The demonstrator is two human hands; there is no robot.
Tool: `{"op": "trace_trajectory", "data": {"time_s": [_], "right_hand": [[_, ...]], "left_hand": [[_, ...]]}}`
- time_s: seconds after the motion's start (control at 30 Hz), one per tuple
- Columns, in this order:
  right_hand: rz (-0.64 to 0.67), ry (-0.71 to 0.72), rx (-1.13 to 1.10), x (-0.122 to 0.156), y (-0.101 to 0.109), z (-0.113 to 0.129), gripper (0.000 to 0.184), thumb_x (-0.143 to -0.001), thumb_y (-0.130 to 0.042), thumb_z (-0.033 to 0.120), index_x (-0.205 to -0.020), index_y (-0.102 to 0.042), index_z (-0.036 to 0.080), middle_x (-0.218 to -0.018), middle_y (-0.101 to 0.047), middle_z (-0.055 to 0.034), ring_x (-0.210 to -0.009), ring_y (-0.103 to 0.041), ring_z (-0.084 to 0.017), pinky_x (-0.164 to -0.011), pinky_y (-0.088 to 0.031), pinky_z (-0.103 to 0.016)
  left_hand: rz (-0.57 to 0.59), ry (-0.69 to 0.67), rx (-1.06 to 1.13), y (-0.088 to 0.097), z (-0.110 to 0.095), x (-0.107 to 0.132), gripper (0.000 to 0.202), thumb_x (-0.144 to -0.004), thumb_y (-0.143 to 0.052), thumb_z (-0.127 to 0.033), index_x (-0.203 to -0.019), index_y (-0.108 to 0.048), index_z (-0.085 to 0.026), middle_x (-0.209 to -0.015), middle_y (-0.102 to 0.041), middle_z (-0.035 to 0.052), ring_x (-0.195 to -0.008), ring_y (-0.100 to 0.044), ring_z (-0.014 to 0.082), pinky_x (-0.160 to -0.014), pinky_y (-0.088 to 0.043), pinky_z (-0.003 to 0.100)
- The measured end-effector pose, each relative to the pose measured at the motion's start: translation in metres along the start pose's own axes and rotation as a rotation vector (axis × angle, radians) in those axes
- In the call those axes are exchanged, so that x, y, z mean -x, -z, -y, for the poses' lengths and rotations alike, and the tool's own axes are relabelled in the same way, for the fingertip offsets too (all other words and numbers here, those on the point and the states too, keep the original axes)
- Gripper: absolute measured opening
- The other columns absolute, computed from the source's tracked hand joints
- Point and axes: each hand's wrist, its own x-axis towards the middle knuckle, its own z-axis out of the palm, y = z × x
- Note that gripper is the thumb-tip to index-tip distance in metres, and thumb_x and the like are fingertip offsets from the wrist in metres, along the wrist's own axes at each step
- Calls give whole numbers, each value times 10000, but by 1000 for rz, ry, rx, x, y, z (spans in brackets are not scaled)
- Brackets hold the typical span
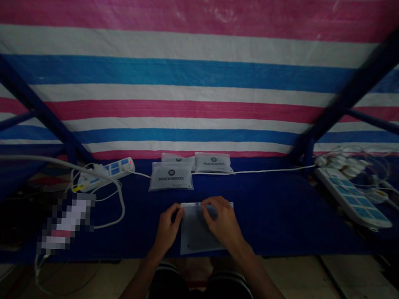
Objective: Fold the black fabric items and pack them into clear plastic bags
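A translucent zip bag lies flat near the front edge of the blue surface, its zip edge facing away from me. My left hand pinches the bag's far left corner between thumb and fingers. Along the same top edge, my right hand has thumb and forefinger closed near the middle of the zip; its other fingers rest over the bag's right side. Whether a slider is between those fingertips is too small to tell. Beyond the hands lie a ROCKBROS pouch and another ROCKBROS pouch, with a third pouch partly hidden behind.
At the left are a white power strip, a looping white cable and a pixelated object. A second power strip with several plugs stands at the right. Blue metal posts flank a striped sheet behind.
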Motion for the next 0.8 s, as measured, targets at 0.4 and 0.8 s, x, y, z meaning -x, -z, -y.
{"op": "trace_trajectory", "data": {"time_s": [0.4,0.8], "right_hand": [[397,-41,-146,-39,-35,10,152,-994,-652,232,-1047,-793,222,-1046,-826,-32,-1012,-763,-215,-933,-519,-303],[422,-88,-173,-37,-25,6,131,-969,-656,225,-986,-786,233,-984,-821,-25,-945,-759,-198,-846,-493,-272]], "left_hand": [[0,-3,-13,0,3,-1,400,-1017,-540,-512,-827,-678,-189,-757,-664,3,-732,-619,188,-699,-426,263],[-66,-30,-60,-3,0,0,447,-1028,-512,-507,-748,-648,-185,-679,-620,-7,-659,-582,169,-649,-400,254]]}}
